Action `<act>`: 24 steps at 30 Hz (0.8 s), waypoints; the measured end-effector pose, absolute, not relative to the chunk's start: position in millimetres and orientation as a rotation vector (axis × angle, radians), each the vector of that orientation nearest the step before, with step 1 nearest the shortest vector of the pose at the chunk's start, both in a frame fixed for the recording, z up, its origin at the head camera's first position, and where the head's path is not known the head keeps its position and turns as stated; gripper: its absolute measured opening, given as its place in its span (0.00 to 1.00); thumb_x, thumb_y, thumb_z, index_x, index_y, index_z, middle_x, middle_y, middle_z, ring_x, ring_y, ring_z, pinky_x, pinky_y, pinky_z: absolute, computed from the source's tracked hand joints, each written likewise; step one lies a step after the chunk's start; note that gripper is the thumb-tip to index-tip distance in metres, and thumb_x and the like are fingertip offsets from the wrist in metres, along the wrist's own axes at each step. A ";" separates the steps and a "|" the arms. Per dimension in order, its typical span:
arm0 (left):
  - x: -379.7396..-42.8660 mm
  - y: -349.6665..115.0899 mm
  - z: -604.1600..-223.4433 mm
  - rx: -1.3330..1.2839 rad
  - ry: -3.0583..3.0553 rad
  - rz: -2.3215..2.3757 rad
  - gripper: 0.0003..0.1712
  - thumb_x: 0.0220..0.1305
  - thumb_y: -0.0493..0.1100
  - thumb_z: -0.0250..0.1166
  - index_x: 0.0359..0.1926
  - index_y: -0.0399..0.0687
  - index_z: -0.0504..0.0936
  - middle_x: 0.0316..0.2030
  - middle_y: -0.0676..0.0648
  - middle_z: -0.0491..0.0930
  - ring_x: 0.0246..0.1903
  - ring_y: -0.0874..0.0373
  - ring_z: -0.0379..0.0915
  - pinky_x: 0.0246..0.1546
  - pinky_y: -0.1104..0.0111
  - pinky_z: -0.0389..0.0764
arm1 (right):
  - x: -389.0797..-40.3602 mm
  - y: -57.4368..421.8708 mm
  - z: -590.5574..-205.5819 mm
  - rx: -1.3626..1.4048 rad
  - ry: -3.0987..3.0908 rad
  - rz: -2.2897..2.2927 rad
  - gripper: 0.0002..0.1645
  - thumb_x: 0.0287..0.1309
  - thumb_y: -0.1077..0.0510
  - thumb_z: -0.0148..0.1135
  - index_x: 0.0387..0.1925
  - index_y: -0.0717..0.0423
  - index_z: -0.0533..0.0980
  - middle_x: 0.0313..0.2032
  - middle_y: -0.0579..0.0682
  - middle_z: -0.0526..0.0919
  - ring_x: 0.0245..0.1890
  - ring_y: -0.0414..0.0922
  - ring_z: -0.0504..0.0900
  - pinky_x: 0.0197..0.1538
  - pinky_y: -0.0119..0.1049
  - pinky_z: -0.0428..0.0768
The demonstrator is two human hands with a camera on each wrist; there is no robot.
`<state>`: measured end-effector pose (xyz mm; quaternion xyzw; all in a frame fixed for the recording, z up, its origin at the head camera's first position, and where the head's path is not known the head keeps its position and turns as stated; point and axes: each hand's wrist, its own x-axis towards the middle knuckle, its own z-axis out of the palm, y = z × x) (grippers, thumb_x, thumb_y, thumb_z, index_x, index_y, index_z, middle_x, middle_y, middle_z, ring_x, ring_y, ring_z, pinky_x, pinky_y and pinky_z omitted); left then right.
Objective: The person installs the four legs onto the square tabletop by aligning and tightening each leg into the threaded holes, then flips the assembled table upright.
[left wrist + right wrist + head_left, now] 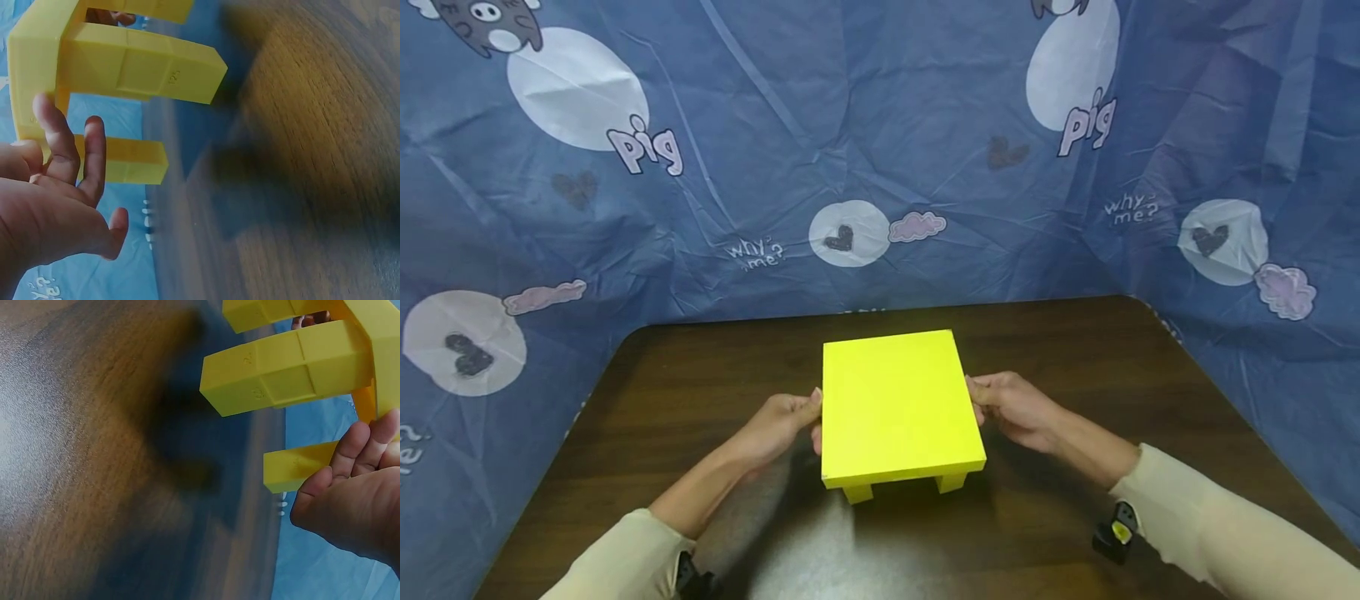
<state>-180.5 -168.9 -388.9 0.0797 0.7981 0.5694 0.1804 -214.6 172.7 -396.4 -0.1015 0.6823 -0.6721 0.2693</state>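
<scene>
A small yellow stool (898,404) with a flat square top hangs upright above the brown table, legs pointing down. My left hand (778,429) pinches its left edge, thumb near the top and fingers beneath. On the opposite edge, my right hand (1015,410) grips in the same way. The left wrist view shows a blocky stool leg (144,62) with its end off the tabletop, and some fingers of the left hand (69,200) spread loosely. From the right wrist, another leg (287,369) appears beside the right hand (356,481), also raised over the wood.
The dark wooden table (700,375) has rounded far corners and mirrors the stool faintly. A blue cloth (850,150) printed with pigs and hearts hangs behind and along both sides. Black wrist devices (1116,529) sit at the cream sleeves (1217,517).
</scene>
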 end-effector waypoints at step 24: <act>-180.8 -169.3 -401.3 0.165 2.174 1.600 0.32 0.80 0.54 0.47 0.21 0.43 0.78 0.21 0.48 0.77 0.47 0.49 0.72 0.65 0.41 0.55 | -216.7 170.2 -421.9 -0.245 1.844 -1.794 0.26 0.78 0.54 0.47 0.21 0.51 0.79 0.18 0.45 0.74 0.30 0.46 0.74 0.55 0.51 0.61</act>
